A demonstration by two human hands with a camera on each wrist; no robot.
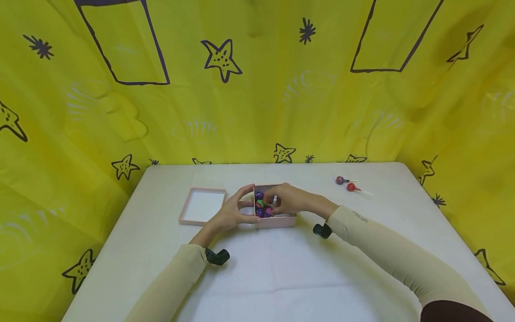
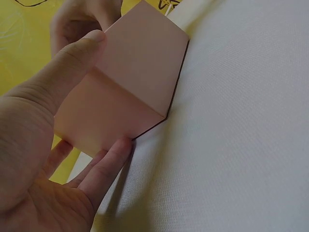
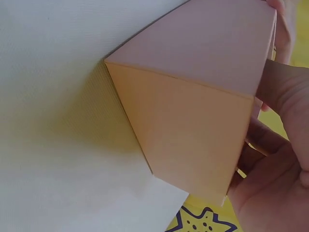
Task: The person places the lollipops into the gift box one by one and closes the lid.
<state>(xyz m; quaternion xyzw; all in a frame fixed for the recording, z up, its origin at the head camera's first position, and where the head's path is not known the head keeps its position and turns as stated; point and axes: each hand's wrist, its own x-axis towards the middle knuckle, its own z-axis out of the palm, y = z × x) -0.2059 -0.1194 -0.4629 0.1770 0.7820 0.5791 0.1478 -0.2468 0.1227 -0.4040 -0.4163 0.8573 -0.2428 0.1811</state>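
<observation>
Candies, round, purple and green, lie inside the rectangular pink cardboard box your left hand grips, left of your right hand, whose grasp is unclear.

Pink box (upright, open-topped) holds wrapped candies.

Noted as a screened-off tabletop space, type of building not determinable, evidenced by a yellow curtain printed with dark stars and pale shells, hanging behind and along both sides of a white, cloth-covered table.
</observation>
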